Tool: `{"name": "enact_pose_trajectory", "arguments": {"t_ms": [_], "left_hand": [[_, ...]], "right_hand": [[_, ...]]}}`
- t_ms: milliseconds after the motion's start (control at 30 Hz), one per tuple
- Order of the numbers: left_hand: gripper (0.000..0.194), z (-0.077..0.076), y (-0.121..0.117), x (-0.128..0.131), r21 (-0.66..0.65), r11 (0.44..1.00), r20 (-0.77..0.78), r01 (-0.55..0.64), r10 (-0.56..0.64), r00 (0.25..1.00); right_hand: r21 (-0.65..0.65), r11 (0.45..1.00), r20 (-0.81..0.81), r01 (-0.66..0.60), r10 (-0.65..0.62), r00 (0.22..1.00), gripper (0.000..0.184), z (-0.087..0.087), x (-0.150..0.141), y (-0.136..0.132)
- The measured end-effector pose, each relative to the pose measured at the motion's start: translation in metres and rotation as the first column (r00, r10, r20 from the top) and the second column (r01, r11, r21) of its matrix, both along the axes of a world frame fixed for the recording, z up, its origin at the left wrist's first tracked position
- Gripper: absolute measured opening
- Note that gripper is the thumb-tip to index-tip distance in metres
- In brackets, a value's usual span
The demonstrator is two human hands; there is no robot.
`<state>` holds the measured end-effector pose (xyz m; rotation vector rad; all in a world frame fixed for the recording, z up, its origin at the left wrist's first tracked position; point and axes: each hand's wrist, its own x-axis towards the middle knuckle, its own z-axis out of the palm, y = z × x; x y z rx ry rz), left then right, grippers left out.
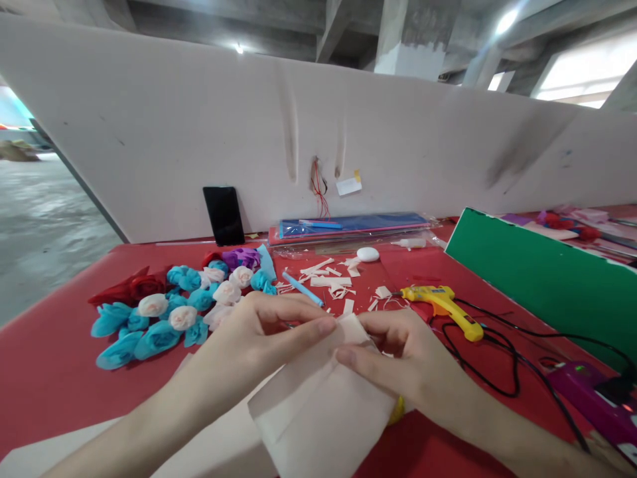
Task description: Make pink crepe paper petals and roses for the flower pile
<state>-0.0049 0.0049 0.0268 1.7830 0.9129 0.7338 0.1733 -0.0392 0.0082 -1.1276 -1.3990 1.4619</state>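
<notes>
Both of my hands hold a folded sheet of pale pink crepe paper over the red table. My left hand pinches the sheet's upper edge between thumb and fingers. My right hand grips the same edge from the right, fingers curled. The two hands almost touch at the paper's top. A small yellow thing peeks out under my right wrist; I cannot make out what it is.
Several blue, white and red paper flowers lie to the left. Paper scraps, a blue pen, a yellow glue gun with black cable, a green board, a purple device, wrapped paper sheets and a black phone surround the hands.
</notes>
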Motion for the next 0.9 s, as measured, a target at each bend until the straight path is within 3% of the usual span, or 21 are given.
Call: {"name": "enact_pose_trajectory", "arguments": {"t_ms": [267,467,667,833,900], "left_hand": [[0.018,-0.0001,-0.0006,0.0026,0.152,0.988,-0.041,-0.041,0.048,0.998],[0.018,-0.0015,-0.0023,0.0024,0.193,0.980,-0.029,-0.046,0.053,0.998],[0.018,-0.0011,-0.0043,0.0038,0.195,0.979,-0.028,-0.065,0.072,0.997],[0.038,-0.0030,-0.0038,0.0009,0.194,0.976,-0.033,-0.094,0.102,0.994],[0.038,-0.0040,-0.0034,0.0006,0.165,0.980,-0.046,-0.110,0.119,0.992]], "right_hand": [[0.007,1.000,0.038,-0.025,0.025,0.999,0.022,-0.0009,-0.0006,-0.0004],[0.057,0.998,0.064,-0.035,0.031,0.997,0.033,-0.0007,-0.0016,-0.0015],[0.124,0.992,0.095,0.011,-0.023,0.995,0.035,0.0018,-0.0014,-0.0036],[0.156,0.988,0.071,-0.006,-0.005,0.997,0.035,0.0032,-0.0018,-0.0049],[0.182,0.983,0.059,-0.023,0.013,0.998,0.034,0.0026,-0.0022,-0.0054]]}}
